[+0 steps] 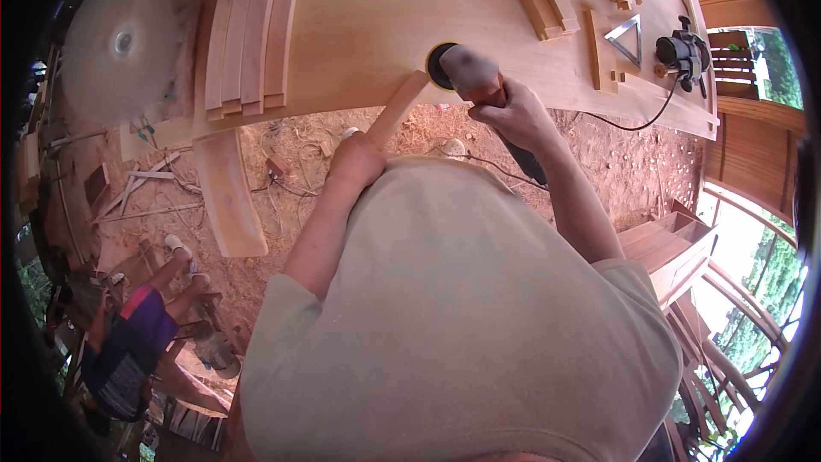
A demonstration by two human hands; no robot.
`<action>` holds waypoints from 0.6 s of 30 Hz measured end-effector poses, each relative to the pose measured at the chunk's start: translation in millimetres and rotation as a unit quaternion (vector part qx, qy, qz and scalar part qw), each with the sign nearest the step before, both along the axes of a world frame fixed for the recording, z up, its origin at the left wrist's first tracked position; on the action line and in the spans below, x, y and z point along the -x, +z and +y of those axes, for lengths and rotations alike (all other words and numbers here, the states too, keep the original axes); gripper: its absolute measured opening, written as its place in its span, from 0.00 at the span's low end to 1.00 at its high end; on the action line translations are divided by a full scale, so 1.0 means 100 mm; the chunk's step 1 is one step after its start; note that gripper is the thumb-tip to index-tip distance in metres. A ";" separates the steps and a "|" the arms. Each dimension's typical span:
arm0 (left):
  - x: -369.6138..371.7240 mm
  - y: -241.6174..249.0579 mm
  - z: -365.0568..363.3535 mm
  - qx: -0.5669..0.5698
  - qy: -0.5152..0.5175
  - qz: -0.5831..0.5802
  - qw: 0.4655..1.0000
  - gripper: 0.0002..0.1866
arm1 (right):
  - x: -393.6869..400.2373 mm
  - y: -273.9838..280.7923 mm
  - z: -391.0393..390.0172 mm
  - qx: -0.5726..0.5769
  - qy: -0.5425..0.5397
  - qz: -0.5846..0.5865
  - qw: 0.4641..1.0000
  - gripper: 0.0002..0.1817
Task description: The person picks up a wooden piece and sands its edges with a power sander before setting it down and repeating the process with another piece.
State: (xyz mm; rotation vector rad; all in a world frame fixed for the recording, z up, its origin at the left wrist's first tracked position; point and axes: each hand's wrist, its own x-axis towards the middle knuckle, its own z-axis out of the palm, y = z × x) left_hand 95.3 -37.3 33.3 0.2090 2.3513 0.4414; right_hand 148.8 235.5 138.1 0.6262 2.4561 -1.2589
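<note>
My right hand [515, 115] is wrapped round the body of a power sander [475, 77], whose round yellow-edged pad sits by the front edge of the workbench [368, 34]. My left hand [357, 161] grips the near end of a narrow wooden piece [400, 111]. The far end of that piece reaches the bench edge, just left of the sander's pad. Whether pad and wood touch, I cannot tell.
Long boards [248, 43] lie at the bench's left. At its right are a metal triangle [637, 41] and a corded router [682, 55]. A cord crosses the shavings-covered floor. Another person [132, 342] is at lower left.
</note>
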 end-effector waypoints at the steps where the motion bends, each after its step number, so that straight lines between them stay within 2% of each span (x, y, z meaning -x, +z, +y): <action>1: 0.00 0.02 0.01 0.011 -0.004 0.009 1.000 0.22 | 0.01 0.04 -0.02 0.003 0.001 -0.010 1.000 0.25; 7: -0.01 0.02 0.02 0.020 -0.010 0.011 1.000 0.19 | 0.03 0.04 -0.03 -0.005 0.014 -0.024 1.000 0.26; 12: -0.02 -0.08 -0.01 0.006 -0.010 0.030 0.999 0.20 | 0.07 -0.03 0.01 -0.022 0.029 -0.041 0.998 0.26; 18: 0.02 -0.06 -0.04 -0.001 -0.020 0.010 1.000 0.21 | 0.05 -0.20 0.11 -0.032 -0.042 0.007 0.999 0.27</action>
